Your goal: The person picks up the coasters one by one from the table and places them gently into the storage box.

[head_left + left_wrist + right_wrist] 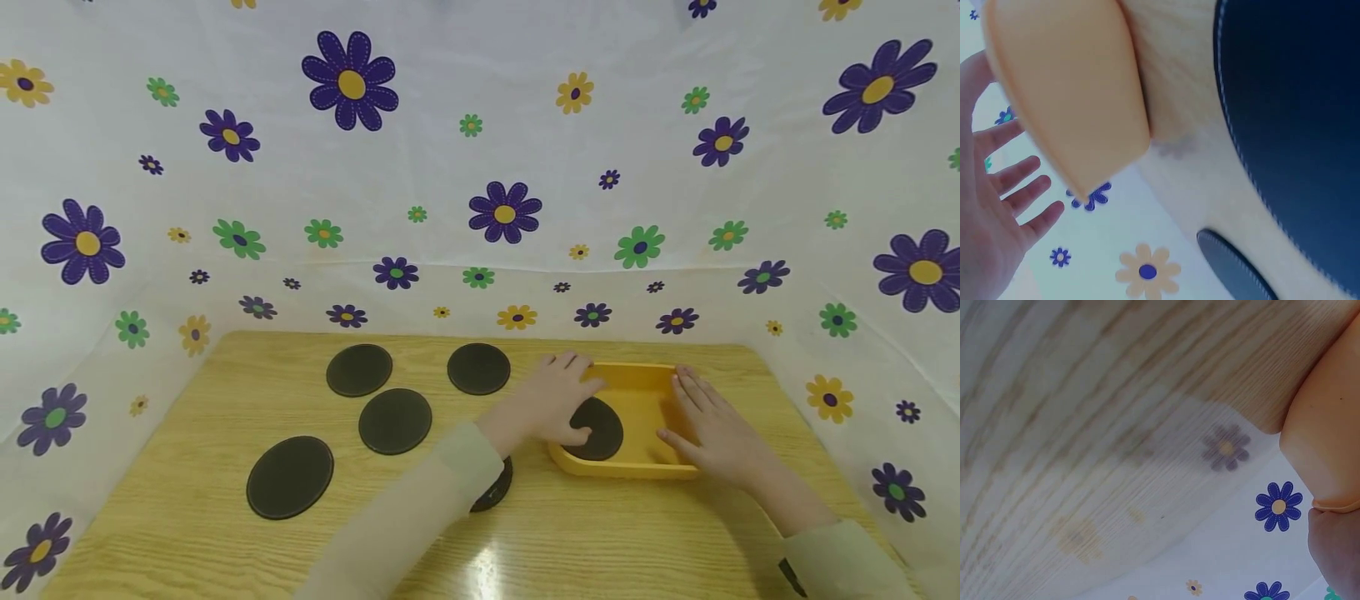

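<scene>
A yellow-orange tray (637,472) sits at the table's right side, with a round black stitched coaster (603,429) at its left end. Over that end is my left hand (551,400), fingers spread and relaxed, the thumb in front of the coaster. In the left wrist view the left hand (997,206) shows loosely spread fingers beside the tray (1066,81). My right hand (716,429) holds the tray's right end, thumb over the inner side and fingers along the rim. The right wrist view shows only part of the right hand (1338,550) at the tray (1329,425).
Several more black coasters lie flat on the wooden table (187,450), among them one at the front left (290,477). Another coaster (495,492) is partly hidden by my left forearm. A white flowered cloth (420,167) rises behind and at both sides.
</scene>
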Tool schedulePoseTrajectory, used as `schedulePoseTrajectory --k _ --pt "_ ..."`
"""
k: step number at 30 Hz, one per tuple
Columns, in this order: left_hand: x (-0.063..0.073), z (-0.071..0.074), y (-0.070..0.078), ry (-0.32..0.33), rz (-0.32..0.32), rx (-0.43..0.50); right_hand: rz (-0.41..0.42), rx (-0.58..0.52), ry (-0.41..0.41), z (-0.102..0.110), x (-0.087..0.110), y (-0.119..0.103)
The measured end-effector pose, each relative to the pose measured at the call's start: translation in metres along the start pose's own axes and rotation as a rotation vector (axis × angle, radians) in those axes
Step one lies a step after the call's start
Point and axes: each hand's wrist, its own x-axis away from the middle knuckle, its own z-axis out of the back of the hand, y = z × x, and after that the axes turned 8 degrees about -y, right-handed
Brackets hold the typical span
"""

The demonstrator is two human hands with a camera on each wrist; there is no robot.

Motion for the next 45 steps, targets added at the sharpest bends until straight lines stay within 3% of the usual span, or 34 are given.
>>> schedulePoseTrajectory --k 6,10,17,30,45 --pt "0.019 0.007 -0.018 0.029 0.026 -0.022 0.015 0.012 0.012 -0.001 0.001 0.000" --pt "0.032 0.010 -0.033 0.050 0.067 0.012 0.027 0.018 0.030 -0.001 0.002 0.000" --pt "0.045 0.002 -0.060 0.005 0.147 0.082 0.008 -0.003 -0.002 0.001 0.002 0.000" --pt "0.051 -0.033 -0.095 -0.071 0.261 0.114 0.004 0.005 -0.009 0.002 0.001 0.000" --pt "0.034 -0.065 -0.111 -0.129 0.344 0.218 0.032 0.030 0.035 -0.002 0.001 0.004"
